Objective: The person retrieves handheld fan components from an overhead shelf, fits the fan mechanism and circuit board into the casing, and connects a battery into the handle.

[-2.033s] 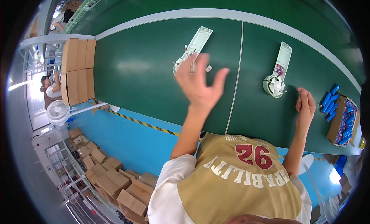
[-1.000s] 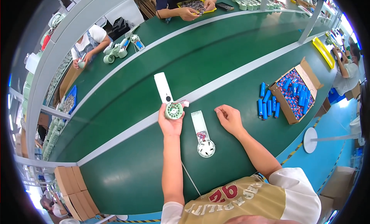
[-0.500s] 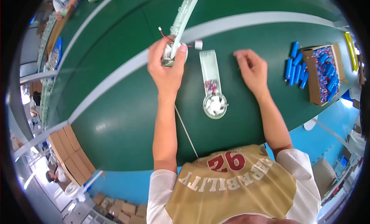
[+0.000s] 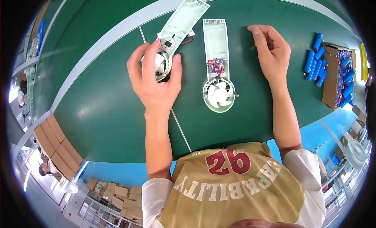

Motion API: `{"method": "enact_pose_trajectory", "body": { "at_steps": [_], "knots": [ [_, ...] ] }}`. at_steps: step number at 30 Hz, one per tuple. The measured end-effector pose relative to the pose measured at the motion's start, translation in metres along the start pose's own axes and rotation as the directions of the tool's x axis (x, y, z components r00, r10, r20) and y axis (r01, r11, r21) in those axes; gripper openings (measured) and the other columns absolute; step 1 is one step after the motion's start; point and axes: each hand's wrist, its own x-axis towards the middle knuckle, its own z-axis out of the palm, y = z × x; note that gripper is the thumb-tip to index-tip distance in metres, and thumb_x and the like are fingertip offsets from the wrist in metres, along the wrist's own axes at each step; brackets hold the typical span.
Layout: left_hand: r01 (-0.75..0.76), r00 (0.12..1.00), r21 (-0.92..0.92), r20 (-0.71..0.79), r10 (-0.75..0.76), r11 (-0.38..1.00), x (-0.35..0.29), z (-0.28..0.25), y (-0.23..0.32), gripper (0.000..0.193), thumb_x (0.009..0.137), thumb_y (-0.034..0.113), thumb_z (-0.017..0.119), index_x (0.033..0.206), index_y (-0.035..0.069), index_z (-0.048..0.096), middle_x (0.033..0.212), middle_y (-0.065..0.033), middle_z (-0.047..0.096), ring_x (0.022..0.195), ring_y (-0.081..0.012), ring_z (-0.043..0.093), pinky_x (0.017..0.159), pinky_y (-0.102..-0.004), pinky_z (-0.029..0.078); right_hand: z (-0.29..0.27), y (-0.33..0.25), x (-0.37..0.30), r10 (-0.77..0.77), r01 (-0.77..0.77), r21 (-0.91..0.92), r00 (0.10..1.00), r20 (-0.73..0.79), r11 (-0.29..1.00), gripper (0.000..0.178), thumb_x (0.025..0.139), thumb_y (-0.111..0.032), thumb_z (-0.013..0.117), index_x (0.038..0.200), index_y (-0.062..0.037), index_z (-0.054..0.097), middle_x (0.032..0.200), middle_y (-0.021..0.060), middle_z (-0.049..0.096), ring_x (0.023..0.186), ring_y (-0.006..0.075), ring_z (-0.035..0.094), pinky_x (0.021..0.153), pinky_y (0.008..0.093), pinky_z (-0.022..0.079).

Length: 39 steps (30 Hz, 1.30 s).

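A green desk (image 4: 113,122) is spreading beneath the work, and a cardboard box (image 4: 331,77) is standing toward its right end. The left fan housing (image 4: 186,18), pale green, is slanting away to the upper right; the right fan housing (image 4: 216,39) is lying open-faced on the desk between the hands. The left hand (image 4: 156,87) is gripping the left housing's round head, fingers curling around it. The right hand (image 4: 274,55) is hovering well apart, thumb and index finger closing together. A white impeller (image 4: 219,95) is sitting in the right housing. Blue battery cells (image 4: 309,62) are lying in and beside the box. A purple circuit board (image 4: 216,67) is resting above the impeller.
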Motion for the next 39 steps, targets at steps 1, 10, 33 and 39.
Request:
{"method": "enact_pose_trajectory", "body": {
  "at_steps": [1, 10, 33, 39],
  "knots": [
    [0.003, 1.000, -0.002, 0.000, -0.003, 1.000, 0.001, 0.002, 0.001, 0.049, 0.072, 0.007, 0.083, 0.118, 0.006, 0.066, 0.119, -0.0142, 0.055, 0.101, -0.0291, 0.061, 0.080, -0.0372, 0.055, -0.001, 0.000, 0.001, 0.001, -0.001, -0.003, 1.000, 0.002, 1.000, 0.017, 0.099, -0.014, 0.062, 0.100, -0.0007, 0.072, 0.071, -0.0064, 0.054, 0.063, 0.0008, 0.042, 0.054, 0.0181, 0.032],
    [0.008, 1.000, -0.039, 0.002, -0.008, 0.999, 0.002, 0.008, 0.004, 0.072, 0.070, 0.006, 0.084, 0.134, 0.000, 0.052, 0.123, -0.0156, 0.056, 0.107, -0.0299, 0.060, 0.088, -0.0388, 0.053, -0.003, -0.001, 0.002, 0.024, -0.025, 0.016, 0.999, 0.039, 1.000, 0.016, 0.099, -0.013, 0.061, 0.100, -0.0005, 0.072, 0.074, -0.0057, 0.056, 0.065, 0.0012, 0.044, 0.055, 0.0179, 0.033],
    [0.105, 0.994, -0.228, -0.004, -0.109, 0.968, -0.003, 0.009, -0.002, 0.084, 0.066, 0.002, 0.086, 0.139, -0.003, 0.045, 0.122, -0.0216, 0.057, 0.105, -0.0312, 0.061, 0.086, -0.0380, 0.054, -0.009, -0.006, 0.000, 0.025, -0.024, -0.042, 0.999, 0.023, 0.999, 0.020, 0.100, -0.017, 0.060, 0.101, -0.0027, 0.073, 0.071, -0.0050, 0.054, 0.061, 0.0008, 0.044, 0.053, 0.0173, 0.031],
    [0.116, 0.993, -0.209, 0.001, -0.118, 0.971, -0.005, 0.007, -0.004, 0.085, 0.066, 0.002, 0.088, 0.138, -0.004, 0.044, 0.119, -0.0192, 0.060, 0.104, -0.0269, 0.062, 0.090, -0.0356, 0.052, -0.035, -0.006, 0.012, 0.326, -0.368, 0.767, 0.920, 0.218, 0.526, 0.040, 0.107, -0.025, 0.043, 0.122, 0.0087, 0.060, 0.093, 0.0091, 0.064, 0.076, 0.0141, 0.057, 0.068, 0.0242, 0.047]
  ]
}}
